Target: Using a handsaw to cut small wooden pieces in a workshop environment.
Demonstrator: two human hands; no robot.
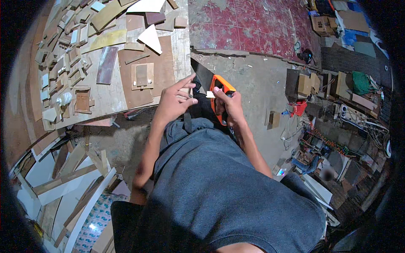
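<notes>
My right hand is closed around the orange handle of a handsaw. The saw's dark blade slants up and left toward the table corner. By my right thumb is a small pale piece; whether the thumb pinches it I cannot tell. At the table's right edge, my left hand has its fingers and thumb around a small piece of wood, partly hidden by the fingers. Left of that hand, a small framed wooden piece lies on a brown board.
The worktable carries many wood offcuts, small frames and a light bulb. Boards and strips are piled below it at left. On the floor at right are a red container, cables, tools and cardboard. A person sits at lower right.
</notes>
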